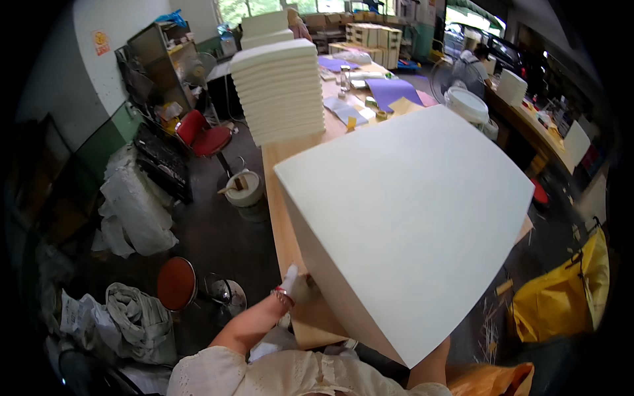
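Observation:
A big white box-like block (409,218) with a smooth top fills the middle of the view, its shaded side facing left. Its near corner juts past the table's front end; whether it rests on the wooden table (281,224) or is held up, I cannot tell. My left hand (292,282) is low beside the block's left side, in a white covering, with a bracelet at the wrist. One finger points upward; the others are hidden or dark, so its grip is unclear. My right forearm (432,364) goes in behind the near corner, where the block hides my right hand.
A tall stack of white slabs (277,92) stands farther along the table, by purple sheets (393,94). To the left are a red chair (203,132), a bucket (244,189) and a round stool (176,284). A yellow bag (561,294) lies right. Another person (472,66) works beyond.

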Demonstrator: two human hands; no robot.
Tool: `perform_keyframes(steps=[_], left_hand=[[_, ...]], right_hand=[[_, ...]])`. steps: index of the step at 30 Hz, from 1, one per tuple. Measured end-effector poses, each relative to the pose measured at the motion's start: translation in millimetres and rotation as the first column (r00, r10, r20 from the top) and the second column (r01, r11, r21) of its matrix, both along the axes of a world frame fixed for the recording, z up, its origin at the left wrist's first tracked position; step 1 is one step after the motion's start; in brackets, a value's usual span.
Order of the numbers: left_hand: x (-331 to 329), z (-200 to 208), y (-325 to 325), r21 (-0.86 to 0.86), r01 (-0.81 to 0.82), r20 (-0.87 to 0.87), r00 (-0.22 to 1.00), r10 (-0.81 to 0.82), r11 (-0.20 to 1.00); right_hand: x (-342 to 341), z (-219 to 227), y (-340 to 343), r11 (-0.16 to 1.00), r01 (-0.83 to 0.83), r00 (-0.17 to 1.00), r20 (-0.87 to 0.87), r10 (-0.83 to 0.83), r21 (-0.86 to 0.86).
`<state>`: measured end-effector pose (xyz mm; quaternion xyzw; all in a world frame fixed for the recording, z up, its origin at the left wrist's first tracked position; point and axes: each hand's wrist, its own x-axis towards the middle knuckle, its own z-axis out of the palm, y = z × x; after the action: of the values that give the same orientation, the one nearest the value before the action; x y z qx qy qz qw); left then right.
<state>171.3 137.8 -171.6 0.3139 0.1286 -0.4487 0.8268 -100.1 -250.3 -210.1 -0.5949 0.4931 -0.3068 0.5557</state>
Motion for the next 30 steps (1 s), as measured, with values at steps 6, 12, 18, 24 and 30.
perform_keyframes(steps=[6, 12, 18, 24, 30], left_hand=[[92, -28, -26, 0.046, 0.153, -0.175, 0.974, -0.142, 0.987], [149, 5, -53, 0.414, 0.382, -0.126, 0.923, -0.364, 0.826], [184, 74, -44, 0.292, 0.682, 0.262, 0.617, -0.742, 0.671], [263, 72, 12, 0.400, 0.621, 0.288, 0.613, -0.736, 0.674], [320, 48, 24, 0.456, 0.601, 0.253, 0.620, -0.743, 0.657]], right_hand=[[-35, 14, 113, 0.980, 0.198, 0.979, 0.037, -0.198, 0.014], [-39, 26, 230, 0.914, 0.403, 0.911, 0.078, -0.406, 0.049], [-35, 29, 342, 0.767, 0.628, 0.748, 0.168, -0.642, 0.131], [-21, 40, 403, 0.630, 0.738, 0.602, 0.185, -0.776, 0.242], [-8, 48, 430, 0.507, 0.805, 0.472, 0.184, -0.862, 0.309]])
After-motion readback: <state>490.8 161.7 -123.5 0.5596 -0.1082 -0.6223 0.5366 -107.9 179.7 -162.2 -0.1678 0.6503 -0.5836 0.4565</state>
